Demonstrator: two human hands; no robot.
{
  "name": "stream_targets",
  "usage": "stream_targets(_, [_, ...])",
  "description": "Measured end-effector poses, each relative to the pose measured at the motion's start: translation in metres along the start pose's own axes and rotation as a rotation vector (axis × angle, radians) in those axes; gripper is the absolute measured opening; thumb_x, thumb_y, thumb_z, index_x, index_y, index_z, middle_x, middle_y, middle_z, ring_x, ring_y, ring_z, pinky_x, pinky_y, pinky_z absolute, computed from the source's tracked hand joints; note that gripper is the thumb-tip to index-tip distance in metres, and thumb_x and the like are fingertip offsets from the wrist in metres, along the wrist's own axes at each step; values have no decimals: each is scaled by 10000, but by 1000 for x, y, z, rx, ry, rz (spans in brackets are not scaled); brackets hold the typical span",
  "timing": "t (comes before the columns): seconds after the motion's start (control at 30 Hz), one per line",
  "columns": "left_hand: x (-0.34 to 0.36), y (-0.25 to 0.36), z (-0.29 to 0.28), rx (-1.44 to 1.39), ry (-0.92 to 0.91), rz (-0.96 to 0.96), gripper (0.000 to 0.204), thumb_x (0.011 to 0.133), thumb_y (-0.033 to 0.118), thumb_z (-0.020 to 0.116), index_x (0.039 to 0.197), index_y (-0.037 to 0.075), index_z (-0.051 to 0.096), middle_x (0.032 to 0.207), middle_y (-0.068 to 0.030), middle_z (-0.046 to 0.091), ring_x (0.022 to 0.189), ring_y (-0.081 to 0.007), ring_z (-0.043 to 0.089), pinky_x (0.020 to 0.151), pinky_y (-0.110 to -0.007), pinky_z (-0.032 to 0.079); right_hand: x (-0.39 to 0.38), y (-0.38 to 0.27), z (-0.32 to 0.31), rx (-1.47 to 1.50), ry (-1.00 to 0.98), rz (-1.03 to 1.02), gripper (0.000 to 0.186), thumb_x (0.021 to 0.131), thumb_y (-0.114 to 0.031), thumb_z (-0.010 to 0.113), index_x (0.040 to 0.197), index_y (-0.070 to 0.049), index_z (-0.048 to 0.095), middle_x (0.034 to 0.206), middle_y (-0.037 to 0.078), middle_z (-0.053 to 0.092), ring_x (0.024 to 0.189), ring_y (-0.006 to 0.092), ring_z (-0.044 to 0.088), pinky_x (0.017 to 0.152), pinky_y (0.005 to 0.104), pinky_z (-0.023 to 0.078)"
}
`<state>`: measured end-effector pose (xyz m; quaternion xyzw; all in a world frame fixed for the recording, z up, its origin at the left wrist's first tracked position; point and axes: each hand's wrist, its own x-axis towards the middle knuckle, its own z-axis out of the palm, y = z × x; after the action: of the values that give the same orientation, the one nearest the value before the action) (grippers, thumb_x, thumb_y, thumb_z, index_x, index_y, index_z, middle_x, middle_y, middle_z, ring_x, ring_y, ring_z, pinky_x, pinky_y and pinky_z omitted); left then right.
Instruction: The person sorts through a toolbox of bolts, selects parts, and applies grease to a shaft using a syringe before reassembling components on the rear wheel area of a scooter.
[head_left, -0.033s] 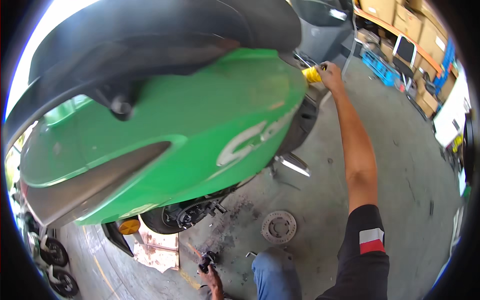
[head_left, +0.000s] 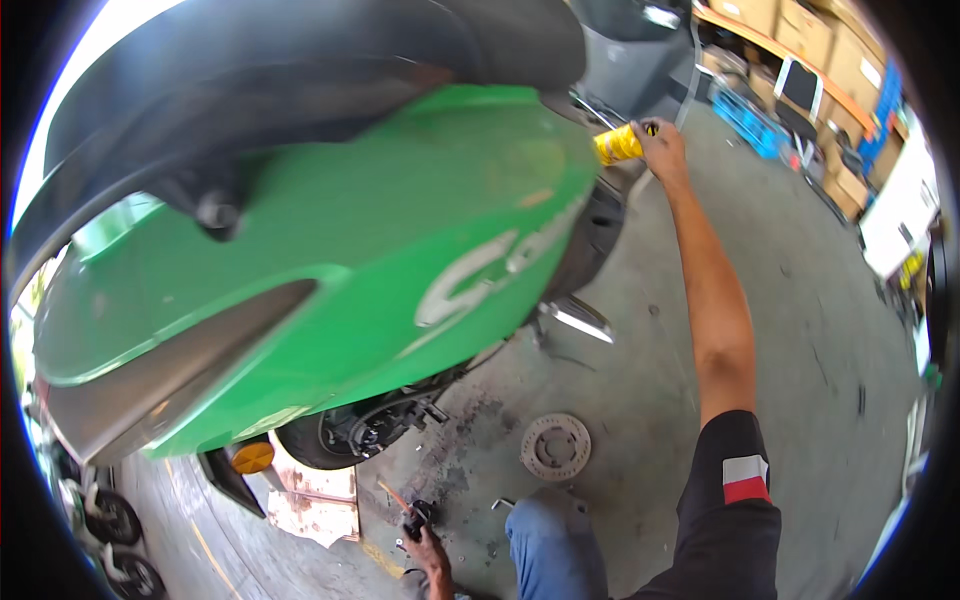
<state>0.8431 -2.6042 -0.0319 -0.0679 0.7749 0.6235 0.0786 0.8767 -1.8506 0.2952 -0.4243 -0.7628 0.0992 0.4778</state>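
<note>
Right hand (head_left: 662, 152): stretched to the upper right of the frame, fingers closed round the right end of a yellow container (head_left: 618, 145).
Yellow container: in the upper right of the frame, tilted close to level, left end beside the front of a green body panel (head_left: 400, 230); contact with the panel impossible to tell.
Left hand (head_left: 428, 555): low in the frame, left of centre, fingers narrowed round a dark part (head_left: 418, 518); exact finger placement too small to tell.
Dark part: at the bottom, left of centre, with a thin orange rod (head_left: 394, 493) pointing up and left just beyond.
Motorbike: green panel across the left and centre, under a black seat (head_left: 330, 60) at the upper left; orange lamp (head_left: 252, 458) at the lower left, near a dark wheel (head_left: 315, 440).
Floor (head_left: 640, 420): grey, dark-stained below the panel; round drilled metal disc (head_left: 529, 447) lying flat at lower centre, above a blue-clad knee (head_left: 555, 545); small bent metal tool (head_left: 502, 502) just beside the knee; reddish-stained sheet (head_left: 315, 500) at the lower left.
Right sleeve (head_left: 735, 520): black, with a white and red patch, at the lower right.
Background: blue crate (head_left: 748, 125) and cardboard boxes (head_left: 858, 60) at the upper right; parked motorbikes (head_left: 115, 515) at the lower left.
</note>
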Motion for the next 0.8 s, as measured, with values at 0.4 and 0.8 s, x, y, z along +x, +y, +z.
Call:
stream_targets(0.4, [-52, 34, 94, 185, -833, -68, 225, 872, 80, 744, 1079, 21, 680, 705, 60, 524, 666, -43, 447, 600, -206, 384, -405, -2, -198, -105, -183, 262, 210, 881, -192, 693, 910, 16, 688, 918, 196, 648, 828, 380, 650, 729, 421, 513])
stream_targets(0.8, [-148, -17, 90, 259, -1274, 23, 735, 743, 116, 827, 1383, 29, 476, 1257, -152, 582, 1159, -247, 577, 994, -353, 456, -595, -116, -200, -282, -815, 323, 229, 920, -194, 617, 1012, 5, 554, 973, 226, 594, 843, 426, 626, 706, 504, 507])
